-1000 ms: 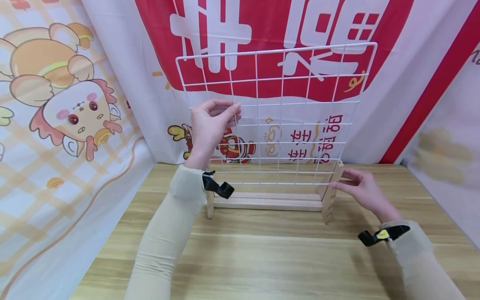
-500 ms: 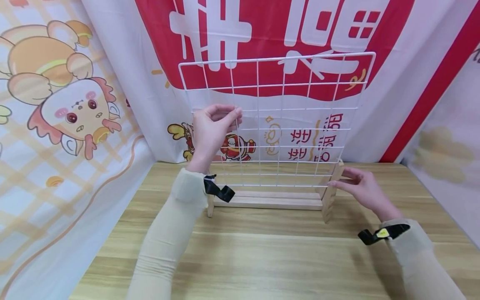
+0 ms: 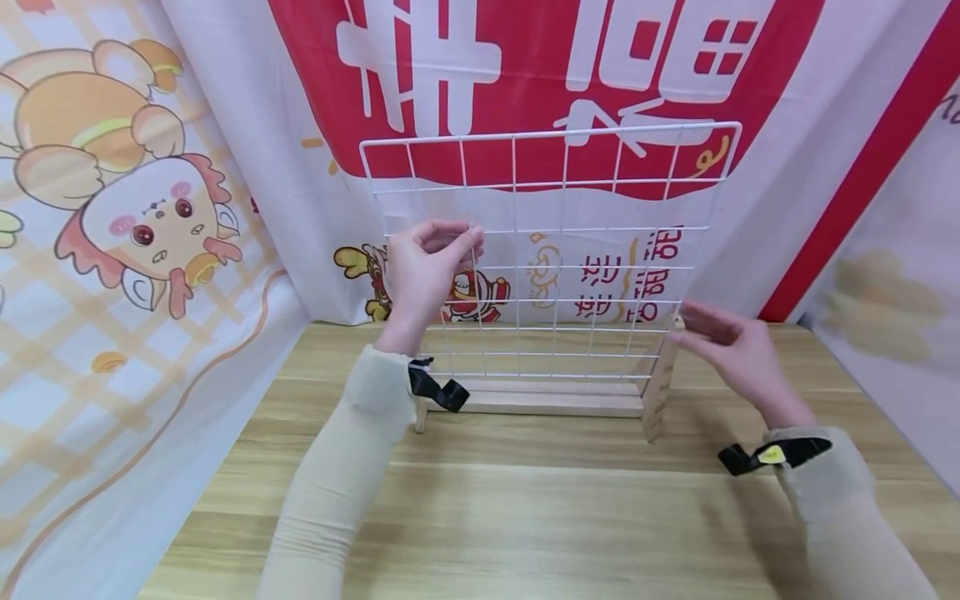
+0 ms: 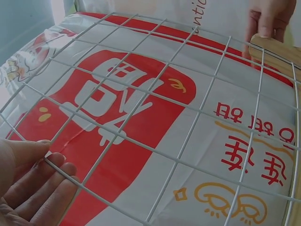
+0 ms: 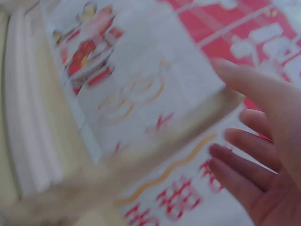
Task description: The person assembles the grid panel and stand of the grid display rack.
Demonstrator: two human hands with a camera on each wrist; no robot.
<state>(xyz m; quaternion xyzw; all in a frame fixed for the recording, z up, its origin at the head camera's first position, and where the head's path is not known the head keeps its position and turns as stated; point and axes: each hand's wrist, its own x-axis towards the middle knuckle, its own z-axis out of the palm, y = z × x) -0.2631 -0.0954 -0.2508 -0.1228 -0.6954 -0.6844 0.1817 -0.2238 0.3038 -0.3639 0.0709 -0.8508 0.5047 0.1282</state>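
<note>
A white wire grid panel stands upright at a wooden stand, its lower part between the two side posts. My left hand pinches one of the grid's vertical wires left of centre; in the left wrist view, thumb and fingers of that left hand meet at the wire. Around the top end of the right wooden post is my right hand, thumb in front and fingers behind. Blurred in the right wrist view, the right hand has loose, spread fingers beside the post.
A wooden crossbar joins the posts low down. The stand rests on a wood-grain table. Close behind hangs a red and white printed cloth, with a cartoon-print cloth along the left side.
My left hand has lowered the grid, whose top bar now sits lower against the cloth. My right hand has moved up the right post to its top end.
</note>
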